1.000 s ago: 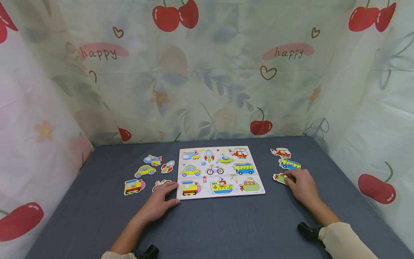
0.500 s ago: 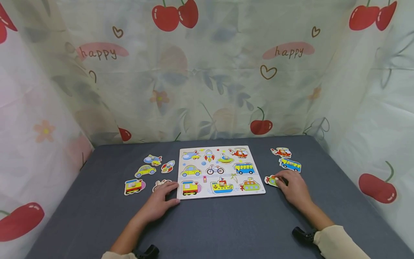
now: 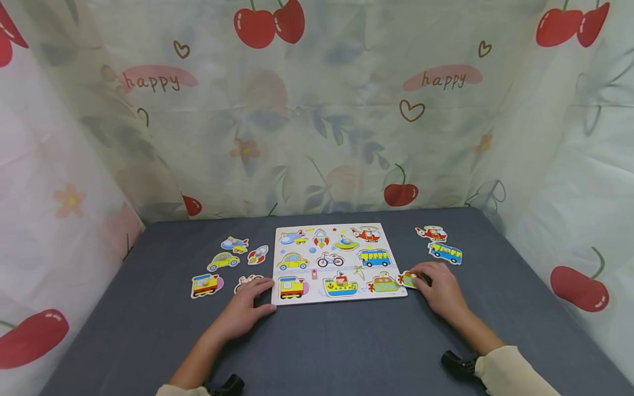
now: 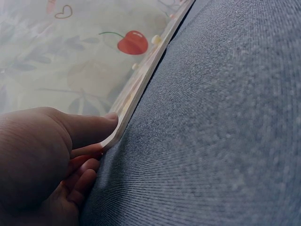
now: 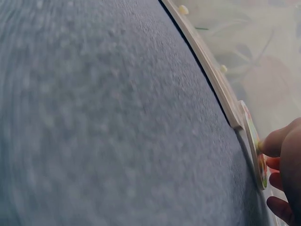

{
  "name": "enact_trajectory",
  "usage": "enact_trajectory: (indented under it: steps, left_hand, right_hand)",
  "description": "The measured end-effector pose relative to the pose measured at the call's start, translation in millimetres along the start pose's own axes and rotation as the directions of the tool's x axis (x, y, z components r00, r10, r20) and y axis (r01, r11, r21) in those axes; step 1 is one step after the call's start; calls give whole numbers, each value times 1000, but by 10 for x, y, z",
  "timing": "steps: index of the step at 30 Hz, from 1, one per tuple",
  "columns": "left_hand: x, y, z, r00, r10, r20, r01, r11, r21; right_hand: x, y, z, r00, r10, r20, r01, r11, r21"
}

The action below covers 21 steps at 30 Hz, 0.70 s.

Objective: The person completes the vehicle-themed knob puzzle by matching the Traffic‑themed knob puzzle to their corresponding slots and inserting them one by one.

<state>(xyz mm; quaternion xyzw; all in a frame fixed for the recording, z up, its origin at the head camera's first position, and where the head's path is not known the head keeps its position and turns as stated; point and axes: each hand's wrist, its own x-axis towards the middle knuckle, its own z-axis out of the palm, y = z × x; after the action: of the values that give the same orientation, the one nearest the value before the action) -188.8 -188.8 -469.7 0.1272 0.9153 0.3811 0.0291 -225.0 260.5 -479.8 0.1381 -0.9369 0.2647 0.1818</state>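
A wooden knob puzzle board [image 3: 317, 300] printed with vehicles lies mid-table. My left hand [image 3: 244, 309] rests at its left edge, fingers relaxed, with thumb and forefinger apart. In the left wrist view the thumb [image 4: 94, 128] touches the board's near corner. My right hand [image 3: 441, 291] pinches the small knob of a green submarine puzzle piece [image 3: 406, 279]. That piece overlaps the board's right edge, beside the printed submarine [image 3: 383, 282]. In the right wrist view the piece [image 5: 254, 146] stands tilted at the board's corner [image 5: 235, 123]. Knobbed ship [image 3: 340, 285] and flying saucer [image 3: 345, 243] pieces sit in the board.
Helicopter [image 3: 432, 233] and bus [image 3: 444, 253] pieces lie right of the board. To its left are plane [image 3: 234, 244], car [image 3: 223, 261], rocket [image 3: 257, 254] and train [image 3: 206, 285] pieces, plus a bicycle piece [image 3: 245, 281] partly behind my left hand. A patterned curtain [image 3: 317, 137] surrounds the table.
My right hand has moved left with the submarine piece, from below the bus piece to the board's right edge. The left hand has stayed put.
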Motion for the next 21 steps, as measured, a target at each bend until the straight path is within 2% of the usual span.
enact_trajectory:
  steps: [21]
  left_hand:
    - [0, -4, -1, 1000, 5, 0, -5, 1000, 6]
  right_hand:
    - [42, -206, 119, 998, -51, 42, 49, 997, 67]
